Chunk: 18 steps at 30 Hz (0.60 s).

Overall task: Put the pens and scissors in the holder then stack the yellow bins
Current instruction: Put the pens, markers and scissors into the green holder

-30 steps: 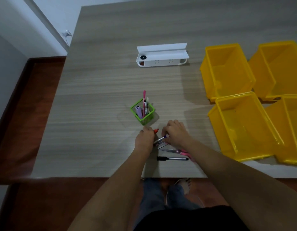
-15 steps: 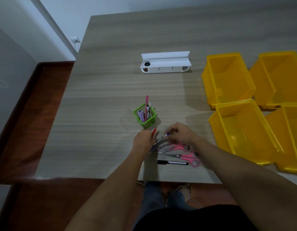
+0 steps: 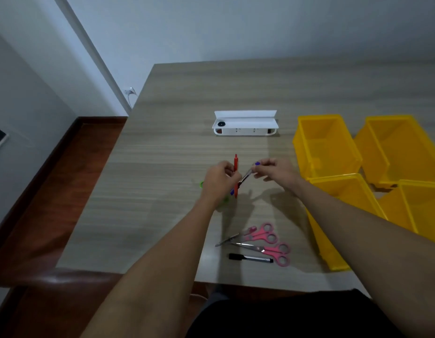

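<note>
Standing upright, red pen (image 3: 235, 167) in hands (image 3: 220, 178)

We see a table (image 3: 177, 147) of grey-brown wood grain in fine streaks. At its right edge stand four bright yellow bins (image 3: 326, 142). Near the front edge lie two pink-handled scissors (image 3: 260, 234) and a black-capped silver marker (image 3: 250, 257). We also see a red pen (image 3: 235, 164), a silver pen with blue ends (image 3: 247, 176), a green holder (image 3: 202, 184) and a white box (image 3: 245, 124).
</note>
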Tool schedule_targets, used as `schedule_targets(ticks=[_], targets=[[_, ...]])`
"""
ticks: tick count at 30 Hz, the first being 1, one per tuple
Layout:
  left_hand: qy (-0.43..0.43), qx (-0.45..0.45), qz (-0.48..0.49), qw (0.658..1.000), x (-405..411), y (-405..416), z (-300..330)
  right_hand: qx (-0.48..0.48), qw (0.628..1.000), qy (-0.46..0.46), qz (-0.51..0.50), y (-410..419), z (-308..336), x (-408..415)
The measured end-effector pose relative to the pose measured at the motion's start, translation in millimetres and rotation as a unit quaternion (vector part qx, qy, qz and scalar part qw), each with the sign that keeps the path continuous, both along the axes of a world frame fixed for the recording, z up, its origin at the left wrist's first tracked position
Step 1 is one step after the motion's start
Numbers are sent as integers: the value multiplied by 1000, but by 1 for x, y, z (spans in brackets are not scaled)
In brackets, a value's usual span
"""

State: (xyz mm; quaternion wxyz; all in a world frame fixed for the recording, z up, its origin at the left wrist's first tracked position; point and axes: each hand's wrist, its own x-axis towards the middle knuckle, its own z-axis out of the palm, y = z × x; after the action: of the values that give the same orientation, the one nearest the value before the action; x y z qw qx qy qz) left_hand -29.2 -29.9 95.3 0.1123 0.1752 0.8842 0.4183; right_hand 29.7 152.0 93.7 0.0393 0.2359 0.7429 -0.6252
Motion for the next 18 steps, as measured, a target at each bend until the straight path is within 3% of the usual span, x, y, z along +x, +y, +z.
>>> schedule_targets(ticks=[7,18], targets=[[44,13,37,998,-46,-24,25,16,999,42,-4,-15,24,-37],[-11,-41,-33,999,-52,-29,-19,23,999,5,34,-45,3,-44]])
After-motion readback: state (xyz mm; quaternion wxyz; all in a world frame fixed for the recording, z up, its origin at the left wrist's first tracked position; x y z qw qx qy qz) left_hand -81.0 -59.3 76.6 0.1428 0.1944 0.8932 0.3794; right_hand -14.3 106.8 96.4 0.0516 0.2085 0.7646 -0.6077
